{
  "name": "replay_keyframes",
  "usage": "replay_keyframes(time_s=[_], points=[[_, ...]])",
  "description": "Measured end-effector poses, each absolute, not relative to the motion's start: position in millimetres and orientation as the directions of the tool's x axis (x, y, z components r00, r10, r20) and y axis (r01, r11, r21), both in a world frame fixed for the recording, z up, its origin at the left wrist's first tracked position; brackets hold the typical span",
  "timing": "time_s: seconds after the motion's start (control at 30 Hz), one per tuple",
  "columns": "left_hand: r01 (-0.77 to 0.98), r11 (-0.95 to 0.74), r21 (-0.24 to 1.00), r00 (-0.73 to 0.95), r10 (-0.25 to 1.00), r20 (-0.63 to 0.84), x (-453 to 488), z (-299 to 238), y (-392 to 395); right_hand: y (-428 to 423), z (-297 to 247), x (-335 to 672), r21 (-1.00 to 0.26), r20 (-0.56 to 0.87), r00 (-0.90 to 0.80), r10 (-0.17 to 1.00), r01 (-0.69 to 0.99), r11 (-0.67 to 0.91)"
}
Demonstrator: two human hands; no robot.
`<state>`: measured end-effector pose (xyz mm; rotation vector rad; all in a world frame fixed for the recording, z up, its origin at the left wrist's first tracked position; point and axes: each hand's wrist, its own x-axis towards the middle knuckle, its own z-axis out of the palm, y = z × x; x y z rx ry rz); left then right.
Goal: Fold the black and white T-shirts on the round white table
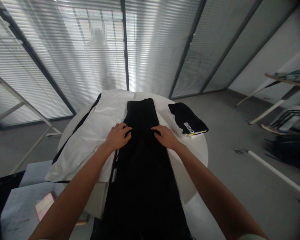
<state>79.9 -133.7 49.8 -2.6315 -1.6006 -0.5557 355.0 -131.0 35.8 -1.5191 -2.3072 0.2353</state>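
Note:
A long black garment point(142, 160), folded into a narrow strip, lies down the middle of the round white table and runs over its near edge towards me. My left hand point(118, 136) rests on its left edge, thumb and fingers apart. On the opposite edge lies my right hand point(165, 136), with a gap between thumb and fingertips. Both hands touch the cloth at about the same height. Left of it a white cloth point(97, 123) with a black border is spread out. A folded black garment point(188, 116) with white lettering sits at the right.
The white table point(201, 151) stands before glass partitions with blinds point(152, 50). A pink-edged phone point(45, 205) lies on a grey-blue surface at lower left. Pale metal legs point(22, 100) stand at left. A white pole point(277, 171) and dark bag point(292, 150) are at right.

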Motion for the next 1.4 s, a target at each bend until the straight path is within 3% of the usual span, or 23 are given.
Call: replay_keyframes(time_s=[0.13,0.3,0.57,0.87,1.07,1.4], points=[[0.893,-0.429,0.139,0.377,0.880,0.290,85.5,34.3,-125.9,-121.9,27.5,341.4,-0.281,0.193,-0.320,0.928,0.888,0.365],[0.874,-0.456,0.165,0.412,0.878,0.244,81.1,35.2,-128.3,-131.5,23.9,336.1,-0.200,0.277,-0.284,0.918,0.917,0.344],[0.846,-0.463,0.265,0.380,0.871,0.310,80.4,34.9,-133.4,-133.1,14.5,345.5,-0.259,0.336,-0.276,0.901,0.892,0.370],[0.801,-0.503,0.325,0.454,0.864,0.218,75.6,39.1,-135.4,-135.2,18.2,342.6,-0.223,0.338,-0.232,0.912,0.922,0.317],[0.838,-0.503,0.210,0.403,0.831,0.383,78.1,36.7,-138.5,-132.5,13.0,343.1,-0.227,0.393,-0.224,0.892,0.916,0.330],[0.892,-0.398,0.213,0.356,0.910,0.212,74.9,42.7,-137.9,-134.4,12.8,343.0,-0.196,0.334,-0.215,0.918,0.937,0.291]])
